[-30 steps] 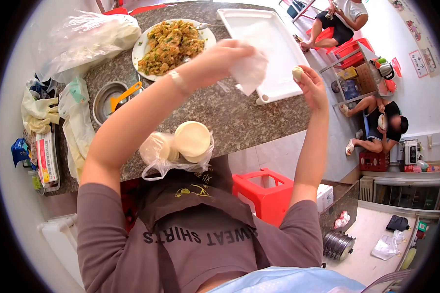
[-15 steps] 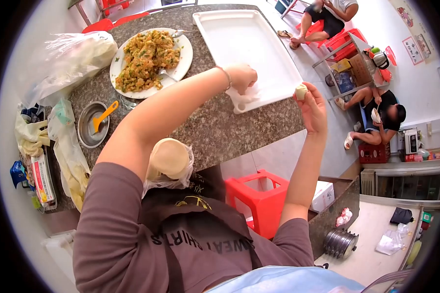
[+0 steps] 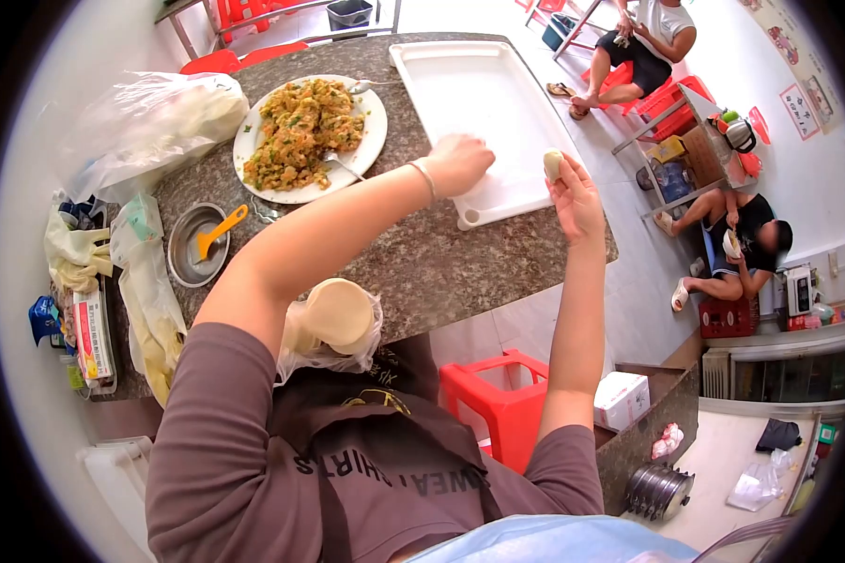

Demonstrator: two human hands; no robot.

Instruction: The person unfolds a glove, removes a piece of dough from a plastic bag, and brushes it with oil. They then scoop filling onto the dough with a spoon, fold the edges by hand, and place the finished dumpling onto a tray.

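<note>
Dumpling (image 3: 553, 166) near tray (image 3: 469, 94), plate (image 3: 375, 124) leftward

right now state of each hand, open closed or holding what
Left hand: closed, fingers curled over the white rectangular plastic tray; contents cannot be told.
Right hand: closed, pinching a small pale rounded dough-like piece.

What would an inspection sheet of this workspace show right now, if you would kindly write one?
Surface: speckled countertop, partly covered.
Job's things: white tray, plate of chopped food, round dough discs in a plastic bag.
Clutter: metal bowl holding an orange scraper; large clear bag.
Hands: left hand curled over the tray, contents unclear; right hand pinches a pale dough piece in its fingers.
Cables: cable-like strand at lower right, identity unclear.
Surroundings: red stool; two seated people at right.
</note>
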